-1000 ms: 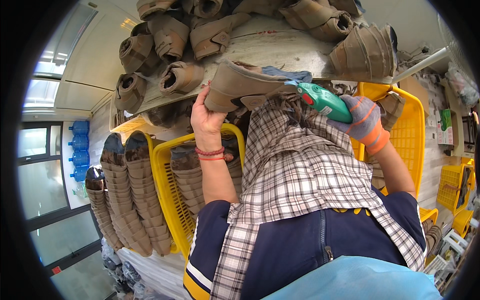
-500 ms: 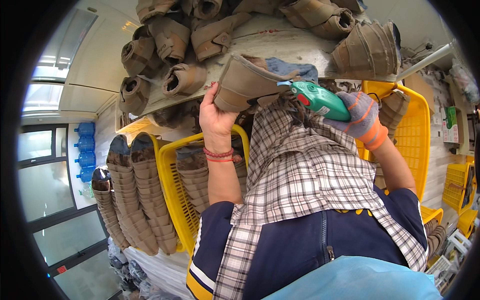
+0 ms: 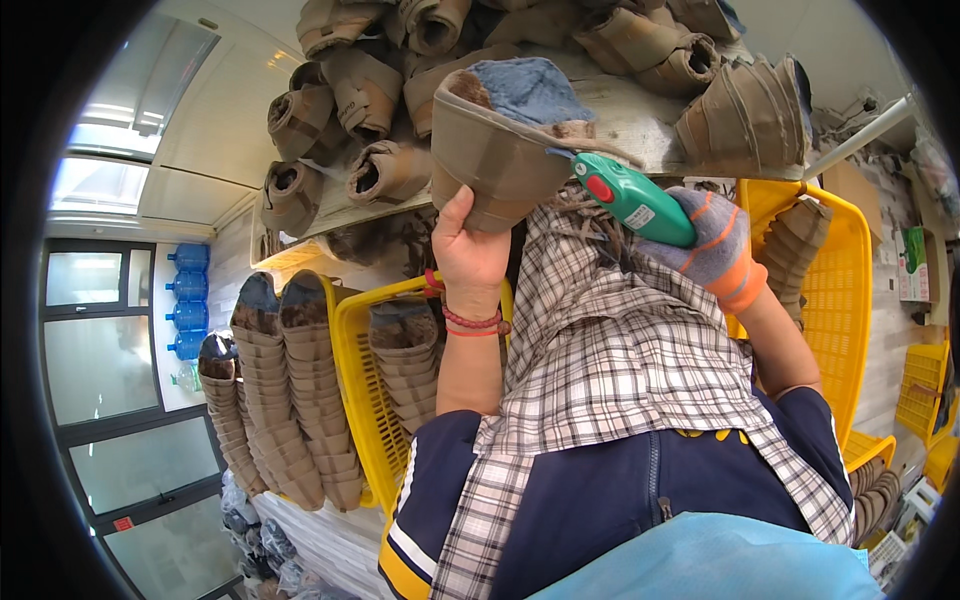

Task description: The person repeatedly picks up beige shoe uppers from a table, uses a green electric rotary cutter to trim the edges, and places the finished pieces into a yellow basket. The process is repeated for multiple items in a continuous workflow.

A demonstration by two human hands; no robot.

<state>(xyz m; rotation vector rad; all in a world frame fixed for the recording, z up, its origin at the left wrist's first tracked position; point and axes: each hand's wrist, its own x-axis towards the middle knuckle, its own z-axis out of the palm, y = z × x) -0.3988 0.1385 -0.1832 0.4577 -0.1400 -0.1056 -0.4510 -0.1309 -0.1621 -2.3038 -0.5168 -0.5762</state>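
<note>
My bare left hand (image 3: 468,248) grips a brown shoe upper (image 3: 500,165) from below. Blue and brown fluffy lining (image 3: 530,90) shows in its opening. In a grey and orange knit glove, my right hand (image 3: 712,242) is wrapped round a green cordless cutter (image 3: 632,198) with a red button. The cutter's tip meets the edge of the upper on its right side. Thin brown scraps (image 3: 585,215) hang just under the tip, over my checked apron (image 3: 610,340). My left fingertips on the far side of the upper are hidden.
More brown uppers (image 3: 352,90) crowd the worktable (image 3: 640,110) ahead. A yellow basket (image 3: 350,360) at left holds stacked uppers, with tall stacks (image 3: 270,380) beside it. Another yellow basket (image 3: 835,290) stands at right. Blue water bottles (image 3: 187,300) line the left wall.
The upper has been tilted and turned, so its blue lining now faces up more. My left hand has shifted right with it. The cutter stays along its right edge.
</note>
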